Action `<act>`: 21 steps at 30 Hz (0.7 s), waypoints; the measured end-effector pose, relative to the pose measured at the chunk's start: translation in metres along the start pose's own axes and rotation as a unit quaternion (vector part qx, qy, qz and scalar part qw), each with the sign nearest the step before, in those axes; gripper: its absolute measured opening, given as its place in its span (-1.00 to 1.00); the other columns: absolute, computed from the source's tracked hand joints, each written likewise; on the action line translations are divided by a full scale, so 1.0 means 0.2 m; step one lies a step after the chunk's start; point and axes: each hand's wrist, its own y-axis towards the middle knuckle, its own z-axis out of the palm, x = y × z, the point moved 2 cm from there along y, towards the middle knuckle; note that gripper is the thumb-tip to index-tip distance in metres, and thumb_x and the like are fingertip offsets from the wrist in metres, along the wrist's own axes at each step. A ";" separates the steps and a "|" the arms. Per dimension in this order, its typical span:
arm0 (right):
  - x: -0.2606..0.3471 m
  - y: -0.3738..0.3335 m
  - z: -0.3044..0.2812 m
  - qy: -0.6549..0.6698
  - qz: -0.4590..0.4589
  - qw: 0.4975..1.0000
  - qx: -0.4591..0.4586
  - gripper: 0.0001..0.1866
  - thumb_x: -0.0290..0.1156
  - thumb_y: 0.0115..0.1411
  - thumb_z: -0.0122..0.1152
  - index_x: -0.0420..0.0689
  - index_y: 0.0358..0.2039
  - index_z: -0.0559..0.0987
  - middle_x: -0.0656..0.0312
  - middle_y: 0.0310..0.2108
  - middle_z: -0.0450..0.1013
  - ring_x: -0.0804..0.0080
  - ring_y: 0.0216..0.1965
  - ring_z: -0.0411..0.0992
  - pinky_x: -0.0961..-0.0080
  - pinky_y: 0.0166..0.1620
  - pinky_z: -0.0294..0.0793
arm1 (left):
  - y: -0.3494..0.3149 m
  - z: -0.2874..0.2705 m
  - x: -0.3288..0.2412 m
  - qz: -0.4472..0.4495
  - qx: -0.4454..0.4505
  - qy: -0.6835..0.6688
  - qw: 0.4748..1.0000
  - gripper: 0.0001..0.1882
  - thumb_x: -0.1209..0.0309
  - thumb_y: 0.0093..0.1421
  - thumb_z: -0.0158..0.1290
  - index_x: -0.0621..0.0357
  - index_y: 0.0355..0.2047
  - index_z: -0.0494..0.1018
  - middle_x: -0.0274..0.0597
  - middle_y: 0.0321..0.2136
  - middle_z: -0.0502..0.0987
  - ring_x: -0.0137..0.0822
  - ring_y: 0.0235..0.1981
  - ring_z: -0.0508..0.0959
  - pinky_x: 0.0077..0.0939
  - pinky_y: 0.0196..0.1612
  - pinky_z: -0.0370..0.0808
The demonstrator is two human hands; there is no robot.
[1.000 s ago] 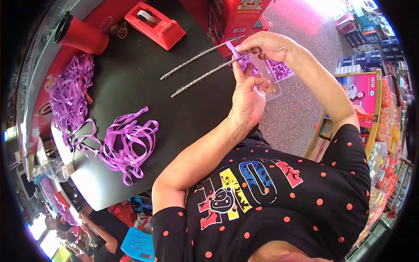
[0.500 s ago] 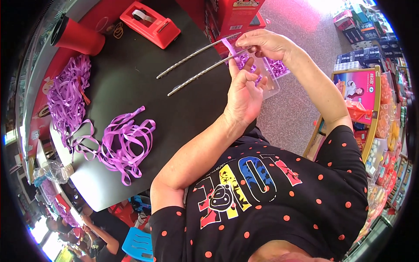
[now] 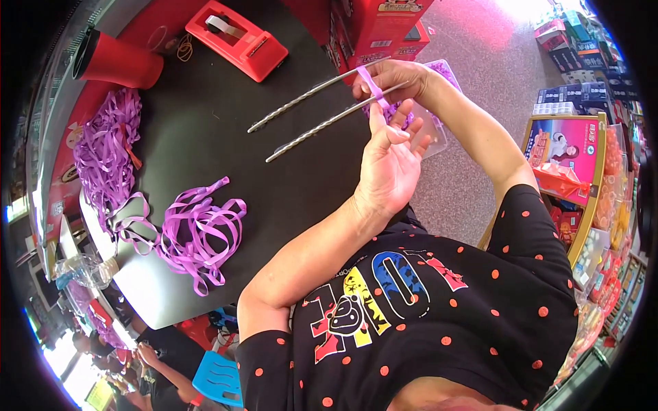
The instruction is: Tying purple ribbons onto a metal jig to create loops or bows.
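Observation:
Two slim metal rods with twisted sections, a nearer rod (image 3: 308,135) and a farther rod (image 3: 301,101), run side by side over the dark table. A short purple ribbon (image 3: 370,83) spans both rods near their right ends. My right hand (image 3: 397,74) is closed behind that ribbon, its fingertips partly hidden by the rods; it appears to grip the ribbon. My left hand (image 3: 392,168) is palm up with fingers apart, its index fingertip at the ribbon by the nearer rod. Beneath the hands sits a clear plastic box (image 3: 439,140) with small purple pieces.
On the table (image 3: 240,154) lie a loose purple ribbon coil (image 3: 199,233) and a larger ribbon heap (image 3: 106,154). A red tape dispenser (image 3: 236,41) and red cup (image 3: 123,60) stand farther back. Red boxes (image 3: 377,31) are beyond my hands, a display shelf (image 3: 565,161) at right.
My right hand has moved from above the rods to behind them, and the ribbon now crosses both. My left fingers have spread a little. The view has shifted slightly.

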 end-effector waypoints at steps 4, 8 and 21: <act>-0.05 0.09 -0.05 0.010 -0.052 0.997 0.063 -0.79 -0.38 0.07 0.32 -0.19 -0.35 0.51 0.31 -0.43 0.47 0.60 -0.41 0.43 0.61 -0.31 0.45 | 0.00 0.00 0.00 -0.006 -0.007 -0.002 1.000 -0.14 0.45 -0.12 0.05 -0.30 0.23 0.01 -0.29 0.03 0.24 -0.26 0.03 0.23 -0.23 0.16 0.13; -0.08 0.07 -0.08 -0.072 -0.076 0.994 0.045 -0.74 -0.22 0.13 0.26 -0.17 -0.36 0.52 0.31 -0.38 0.45 0.60 -0.36 0.37 0.58 -0.33 0.40 | 0.00 0.01 0.01 -0.008 -0.016 -0.005 1.000 -0.13 0.44 -0.12 0.04 -0.30 0.23 -0.01 -0.28 0.04 0.23 -0.26 0.03 0.23 -0.23 0.16 0.13; 0.26 -0.28 0.46 -0.729 -0.343 0.558 -0.198 -0.86 -0.43 -0.02 0.22 -0.14 -0.40 0.55 0.21 -0.33 0.37 0.30 -0.24 0.41 0.42 -0.21 0.44 | 0.01 -0.01 0.01 0.001 -0.015 0.012 1.000 -0.18 0.44 -0.10 0.03 -0.31 0.21 0.03 -0.32 0.01 0.25 -0.25 0.02 0.23 -0.21 0.13 0.14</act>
